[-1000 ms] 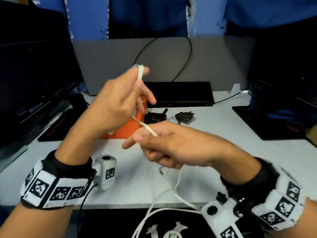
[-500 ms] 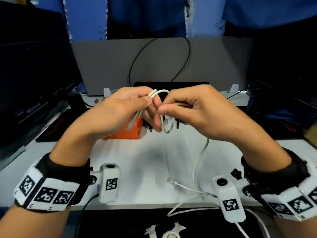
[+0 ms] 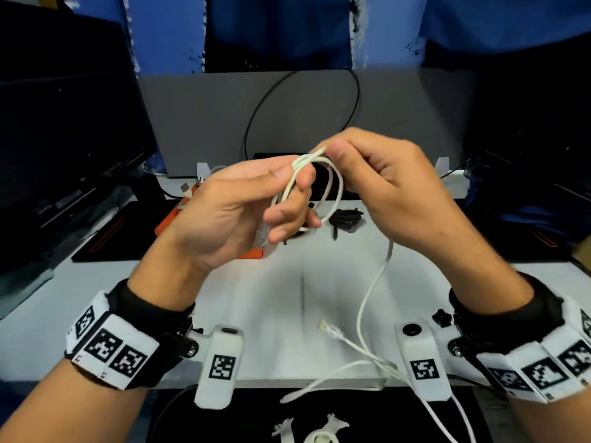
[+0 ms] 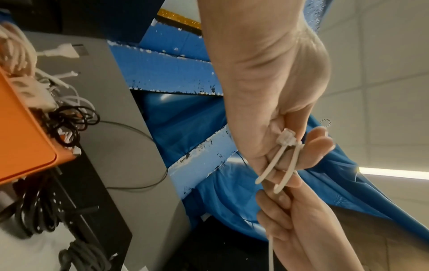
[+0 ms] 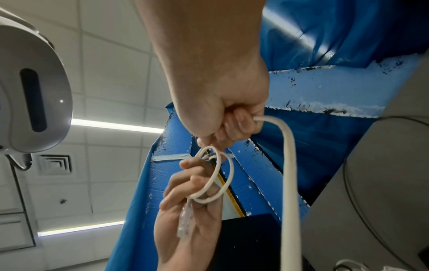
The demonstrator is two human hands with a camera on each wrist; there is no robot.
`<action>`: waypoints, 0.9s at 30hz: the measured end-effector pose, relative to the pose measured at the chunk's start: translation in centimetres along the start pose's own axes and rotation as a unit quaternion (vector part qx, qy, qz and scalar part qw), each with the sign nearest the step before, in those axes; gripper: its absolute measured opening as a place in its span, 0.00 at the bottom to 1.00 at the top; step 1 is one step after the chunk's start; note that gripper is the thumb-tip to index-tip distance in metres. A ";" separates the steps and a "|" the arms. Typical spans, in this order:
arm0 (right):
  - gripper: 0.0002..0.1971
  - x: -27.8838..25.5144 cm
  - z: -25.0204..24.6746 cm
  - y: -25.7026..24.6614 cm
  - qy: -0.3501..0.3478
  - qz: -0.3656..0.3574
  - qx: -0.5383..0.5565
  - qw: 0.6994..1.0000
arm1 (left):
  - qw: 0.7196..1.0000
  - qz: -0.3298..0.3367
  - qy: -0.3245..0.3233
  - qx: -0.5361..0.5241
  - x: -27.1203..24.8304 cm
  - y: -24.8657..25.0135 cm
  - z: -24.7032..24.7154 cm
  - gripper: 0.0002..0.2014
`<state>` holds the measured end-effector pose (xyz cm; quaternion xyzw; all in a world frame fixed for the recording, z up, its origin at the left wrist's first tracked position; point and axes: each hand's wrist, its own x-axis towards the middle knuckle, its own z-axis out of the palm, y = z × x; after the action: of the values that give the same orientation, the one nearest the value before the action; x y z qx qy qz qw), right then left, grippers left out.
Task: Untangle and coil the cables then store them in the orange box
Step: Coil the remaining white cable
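- coiling is the step in hand, judged from the head view: the left hand [image 3: 236, 215] pinches a small bunch of loops of the white cable [image 3: 332, 187] between thumb and curled fingers, held up over the white table [image 3: 278, 302]. the right hand [image 3: 383, 187] pinches the same cable at the top of the loops, just beside the left thumb.
- head view, rest of the cable: the slack drops from under the right hand to the table, and the free plug [image 3: 329, 330] lies near the front edge. the orange box [image 3: 169, 219] sits behind the left hand, mostly covered by it; its inside is hidden here.
- next move, as i judge it: feed the hanging slack round into another loop without letting the pinched bunch spring open. plenty of cable is left, so storing is not close.
- left wrist view: a clear plug [image 4: 286, 139] rests against the left fingers [image 4: 318, 144], with two strands running down to the right hand's pinch. the box corner shows at the left edge with white and black cables heaped beside it; whether they lie in the box, i cannot tell.
- right wrist view: the right fingers [image 5: 241, 121] are curled round the cable, which runs out of frame below. the loops hang round the left fingers; their count is unclear.
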<state>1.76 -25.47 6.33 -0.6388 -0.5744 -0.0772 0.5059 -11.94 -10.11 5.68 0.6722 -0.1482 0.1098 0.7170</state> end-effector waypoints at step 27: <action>0.11 -1.9 2.8 -1.1 -0.370 0.185 0.195 0.889 | 0.852 0.111 0.205 0.470 0.5 0.1 -1.3 0.24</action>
<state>-1.11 -24.85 4.28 -0.6046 -0.5946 0.3736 0.3759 -11.43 -8.82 5.87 0.8702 -0.0023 0.3804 0.3130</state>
